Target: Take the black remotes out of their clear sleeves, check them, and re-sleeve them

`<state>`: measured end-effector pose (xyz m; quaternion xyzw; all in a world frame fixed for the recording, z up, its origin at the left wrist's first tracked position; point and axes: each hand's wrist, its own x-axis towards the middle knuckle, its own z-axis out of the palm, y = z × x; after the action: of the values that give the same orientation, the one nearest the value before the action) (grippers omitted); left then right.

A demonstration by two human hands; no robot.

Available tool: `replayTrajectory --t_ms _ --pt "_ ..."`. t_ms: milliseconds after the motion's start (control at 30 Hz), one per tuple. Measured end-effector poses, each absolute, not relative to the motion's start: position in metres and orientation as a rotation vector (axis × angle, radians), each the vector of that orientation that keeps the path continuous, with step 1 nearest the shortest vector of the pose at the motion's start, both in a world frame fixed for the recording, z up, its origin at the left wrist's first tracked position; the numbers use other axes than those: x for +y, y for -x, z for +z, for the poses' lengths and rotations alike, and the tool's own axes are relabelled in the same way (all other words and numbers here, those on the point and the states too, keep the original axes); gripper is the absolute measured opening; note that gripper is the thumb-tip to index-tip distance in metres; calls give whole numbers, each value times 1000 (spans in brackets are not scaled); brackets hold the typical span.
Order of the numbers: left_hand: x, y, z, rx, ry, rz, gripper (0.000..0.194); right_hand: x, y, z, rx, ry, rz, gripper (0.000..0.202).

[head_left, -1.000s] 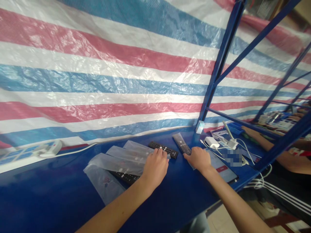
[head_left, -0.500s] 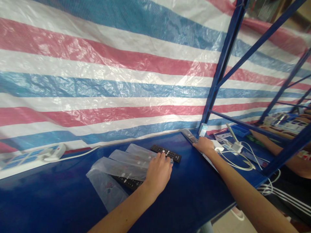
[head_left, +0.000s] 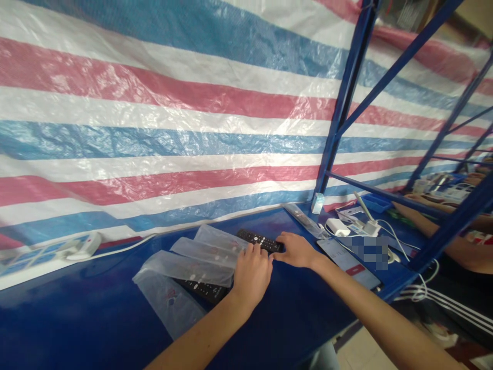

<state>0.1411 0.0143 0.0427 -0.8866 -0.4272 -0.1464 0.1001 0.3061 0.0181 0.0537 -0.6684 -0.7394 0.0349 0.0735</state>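
My left hand [head_left: 252, 272] is closed, its fingers curled down at the right ends of clear plastic sleeves [head_left: 208, 254] that lie fanned out on the blue table; the fingertips are partly hidden. Just beyond it lies a bare black remote control [head_left: 254, 238]. My right hand [head_left: 296, 250] grips the right end of that remote between thumb and fingers, close to my left fingertips. Another black remote [head_left: 206, 289] shows beneath the sleeves, left of my left hand. A sleeved remote [head_left: 302, 218] lies farther back to the right.
A phone with a lit screen [head_left: 348, 264] lies to the right, beside a white charger [head_left: 338, 227] and tangled white cables. A small box [head_left: 318, 203] stands near the blue frame post [head_left: 339, 113]. At left is a power strip [head_left: 50, 257]. Another person's arm [head_left: 427, 221] is at far right.
My right hand has moved left, from the sleeved remote at the back right to the bare remote's end. The phone is now uncovered. My left hand has stayed nearly in place.
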Motion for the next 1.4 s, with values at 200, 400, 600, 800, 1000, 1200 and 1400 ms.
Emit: replayTrajectory --t_ms 200,400,600,800,1000,1200,1400 --pt "12 -153 60 -1396 2612 -283 29 8 -306 57 -2100 2174 108 33" --pt "20 -175 78 -1492 2637 -76 27 -19 -318 60 -1978 2325 133 30" --pt "20 -181 82 -1403 2675 -40 27 -44 -329 58 -1866 2362 93 29" --pt "1 -164 73 -1055 2709 -298 24 -78 -345 62 -1595 2402 -21 32" --pt "3 -163 49 -1141 2801 -141 24 -123 -348 59 -1490 2342 -63 30" --pt "10 -168 43 -1240 2841 -204 27 -165 -336 39 -1626 2196 15 27" --pt "6 -168 45 -1253 2874 -216 31 -176 -325 30 -1672 2215 27 21"
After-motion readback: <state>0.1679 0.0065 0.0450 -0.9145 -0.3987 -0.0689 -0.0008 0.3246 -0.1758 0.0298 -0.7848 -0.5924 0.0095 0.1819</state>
